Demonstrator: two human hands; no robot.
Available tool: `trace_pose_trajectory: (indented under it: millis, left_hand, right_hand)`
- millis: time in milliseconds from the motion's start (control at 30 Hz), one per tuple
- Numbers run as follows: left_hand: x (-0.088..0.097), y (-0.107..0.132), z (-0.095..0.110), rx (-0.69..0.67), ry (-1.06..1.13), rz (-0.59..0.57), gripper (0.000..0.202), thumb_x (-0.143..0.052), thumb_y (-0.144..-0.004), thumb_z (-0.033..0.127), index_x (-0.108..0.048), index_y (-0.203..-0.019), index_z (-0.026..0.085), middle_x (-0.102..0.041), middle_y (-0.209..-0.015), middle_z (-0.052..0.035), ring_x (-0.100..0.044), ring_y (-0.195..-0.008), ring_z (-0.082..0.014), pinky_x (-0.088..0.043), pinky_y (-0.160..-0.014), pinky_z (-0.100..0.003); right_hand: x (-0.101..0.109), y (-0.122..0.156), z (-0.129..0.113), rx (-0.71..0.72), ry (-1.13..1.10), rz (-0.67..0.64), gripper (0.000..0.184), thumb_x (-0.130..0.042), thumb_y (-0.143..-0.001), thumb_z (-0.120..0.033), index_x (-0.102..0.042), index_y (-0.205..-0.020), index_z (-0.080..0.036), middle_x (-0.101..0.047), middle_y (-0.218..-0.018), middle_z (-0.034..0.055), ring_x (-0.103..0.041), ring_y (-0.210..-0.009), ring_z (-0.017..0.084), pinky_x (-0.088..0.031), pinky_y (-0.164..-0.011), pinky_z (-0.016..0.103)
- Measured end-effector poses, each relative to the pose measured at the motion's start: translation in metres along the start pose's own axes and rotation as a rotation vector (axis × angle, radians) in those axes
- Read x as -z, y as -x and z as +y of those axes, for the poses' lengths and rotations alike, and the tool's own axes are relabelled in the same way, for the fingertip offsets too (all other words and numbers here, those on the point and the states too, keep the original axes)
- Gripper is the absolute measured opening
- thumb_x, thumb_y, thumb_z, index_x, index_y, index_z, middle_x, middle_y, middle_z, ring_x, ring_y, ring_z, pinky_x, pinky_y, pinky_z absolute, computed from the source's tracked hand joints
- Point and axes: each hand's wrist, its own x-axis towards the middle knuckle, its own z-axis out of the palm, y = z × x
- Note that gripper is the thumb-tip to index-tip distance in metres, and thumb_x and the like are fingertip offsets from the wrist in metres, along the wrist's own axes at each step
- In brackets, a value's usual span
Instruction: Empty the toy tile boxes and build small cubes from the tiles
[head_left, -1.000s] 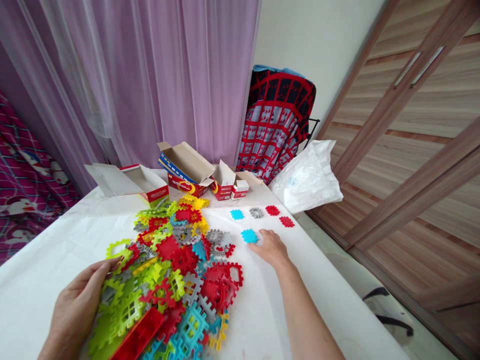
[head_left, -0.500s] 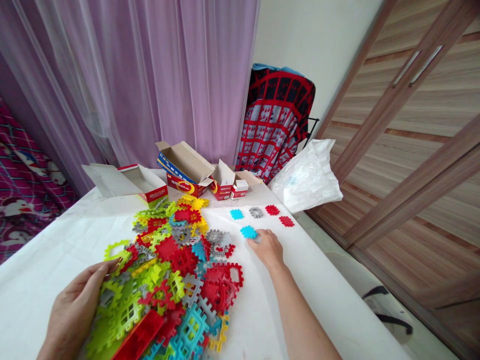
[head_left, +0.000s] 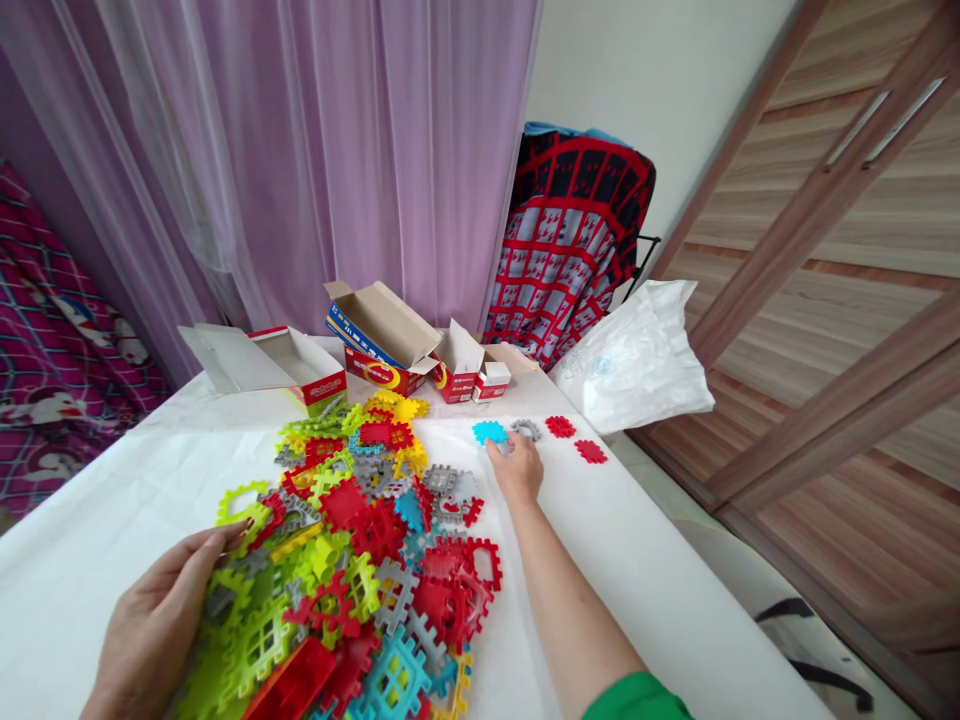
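A: Item one, the blue tile (head_left: 488,432). We log it flat on the table (head_left: 675,590), towards the far right corner, first in a short row.

B: Agreed. Our right hand (head_left: 517,468) reaches out to it, fingertips on its near edge. Whether they pinch it or merely press, we cannot tell.

A: Handling, as we judge it: thin moulded plastic, light, stiff, toothed all round. It should slide easily on the white cover, so we would take it by two opposite edges, thumb and forefinger.

B: Item two, its neighbours. A grey tile (head_left: 528,430) sits just beside it to the right, then two red tiles (head_left: 560,426), the nearer one (head_left: 591,451) close to the table's right edge.

A: Item three, the heap of tiles (head_left: 360,520), mixed red, green, grey, yellow and blue, from the middle down to the near edge. Our left hand (head_left: 154,625) lies open on its left flank, fingers loose, clamped on nothing.

B: Item four, along the far edge: opened cartons (head_left: 379,340). Past the far right corner we list a white plastic bag (head_left: 637,355) and a draped chair (head_left: 574,240).

A: Open room: a bare strip between heap and right edge, under our forearm, and bare cover at the left. Past the red tiles the margin is slim.
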Motion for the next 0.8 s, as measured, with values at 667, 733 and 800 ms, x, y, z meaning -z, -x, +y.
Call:
trace_pose_trajectory:
  millis: [667, 733, 800]
  left_hand:
    - [-0.002, 0.004, 0.003, -0.042, -0.028, 0.003, 0.052, -0.063, -0.053, 0.064, -0.071, -0.085, 0.025, -0.073, -0.104, -0.0041, -0.058, -0.115, -0.0314, -0.036, -0.11, -0.045]
    - [-0.002, 0.005, 0.004, -0.031, -0.009, 0.011, 0.052, -0.063, -0.052, 0.064, -0.071, -0.086, 0.025, -0.073, -0.104, -0.0031, -0.058, -0.115, -0.0311, -0.036, -0.11, -0.044]
    - [-0.003, 0.006, 0.006, -0.033, -0.007, 0.025, 0.052, -0.063, -0.05, 0.063, -0.071, -0.085, 0.025, -0.074, -0.102, -0.0028, -0.058, -0.114, -0.0309, -0.037, -0.109, -0.043]
  right_hand:
    - [-0.003, -0.005, -0.014, -0.003, 0.188, -0.073, 0.043, -0.059, -0.081, -0.048, -0.066, -0.113, -0.021, -0.065, -0.109, 0.0086, -0.059, -0.105, 0.024, -0.043, -0.088, 0.032]
    - [-0.003, -0.006, -0.014, -0.006, 0.194, -0.076, 0.043, -0.058, -0.081, -0.049, -0.066, -0.113, -0.022, -0.065, -0.11, 0.0084, -0.059, -0.106, 0.024, -0.043, -0.088, 0.032]
    - [-0.004, -0.006, -0.014, -0.012, 0.196, -0.078, 0.043, -0.058, -0.081, -0.049, -0.066, -0.114, -0.022, -0.065, -0.11, 0.0082, -0.059, -0.106, 0.023, -0.043, -0.089, 0.032]
